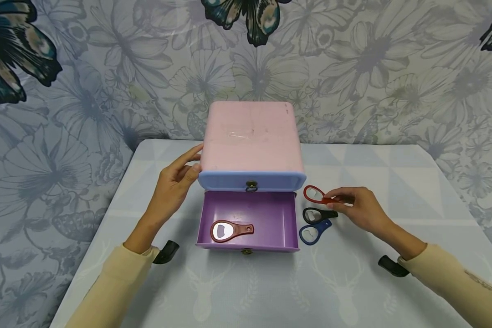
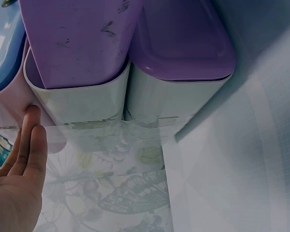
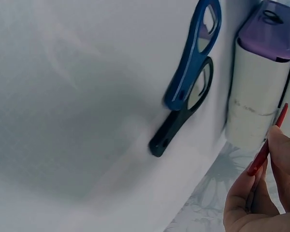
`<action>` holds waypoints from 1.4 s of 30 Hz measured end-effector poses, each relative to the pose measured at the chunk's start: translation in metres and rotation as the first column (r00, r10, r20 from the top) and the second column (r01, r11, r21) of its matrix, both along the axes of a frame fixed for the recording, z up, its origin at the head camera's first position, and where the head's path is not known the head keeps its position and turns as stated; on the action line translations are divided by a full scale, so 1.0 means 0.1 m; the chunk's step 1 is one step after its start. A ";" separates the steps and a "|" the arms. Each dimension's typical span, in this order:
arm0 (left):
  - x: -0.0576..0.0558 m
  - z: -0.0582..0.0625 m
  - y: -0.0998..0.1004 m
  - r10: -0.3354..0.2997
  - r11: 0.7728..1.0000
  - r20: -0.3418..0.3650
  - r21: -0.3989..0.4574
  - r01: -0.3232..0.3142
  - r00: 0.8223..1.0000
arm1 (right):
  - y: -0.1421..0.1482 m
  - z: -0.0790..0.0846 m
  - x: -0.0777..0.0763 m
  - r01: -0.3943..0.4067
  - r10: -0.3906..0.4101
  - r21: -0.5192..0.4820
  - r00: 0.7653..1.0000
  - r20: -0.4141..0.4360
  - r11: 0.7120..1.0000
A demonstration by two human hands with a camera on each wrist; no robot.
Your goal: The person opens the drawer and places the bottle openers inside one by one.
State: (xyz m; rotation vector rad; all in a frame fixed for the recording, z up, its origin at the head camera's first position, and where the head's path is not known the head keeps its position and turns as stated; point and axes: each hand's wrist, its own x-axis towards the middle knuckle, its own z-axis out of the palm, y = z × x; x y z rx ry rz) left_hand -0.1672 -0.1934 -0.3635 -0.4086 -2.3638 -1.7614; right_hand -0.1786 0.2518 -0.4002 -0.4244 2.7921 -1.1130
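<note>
A small drawer cabinet with a pink top stands on the table, its purple drawer pulled out. Inside that drawer lies a brown-red bottle opener. My left hand touches the cabinet's left side with extended fingers, as the left wrist view also shows. To the right of the cabinet, my right hand pinches a red bottle opener by its handle, raised off the table in the right wrist view. A black bottle opener and a blue bottle opener lie overlapping below that hand.
The pale patterned table meets a flowered wall covering at the back. A blue-fronted upper drawer with a ring pull sits directly over the open one. Black wrist pieces stick out by both sleeves.
</note>
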 end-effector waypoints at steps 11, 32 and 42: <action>0.00 0.00 0.00 -0.005 1.000 -0.005 0.001 0.005 1.000 | -0.07 0.24 0.22 -0.047 0.046 -0.031 0.998 -0.030 0.998; 0.00 0.01 -0.01 0.001 1.000 0.002 -0.014 -0.001 1.000 | -0.40 0.48 0.41 -0.212 0.196 -0.159 0.975 -0.106 0.964; 0.00 0.01 -0.01 -0.005 1.000 0.004 0.003 0.005 1.000 | -0.67 0.53 0.39 -0.270 0.266 -0.236 0.963 -0.047 0.934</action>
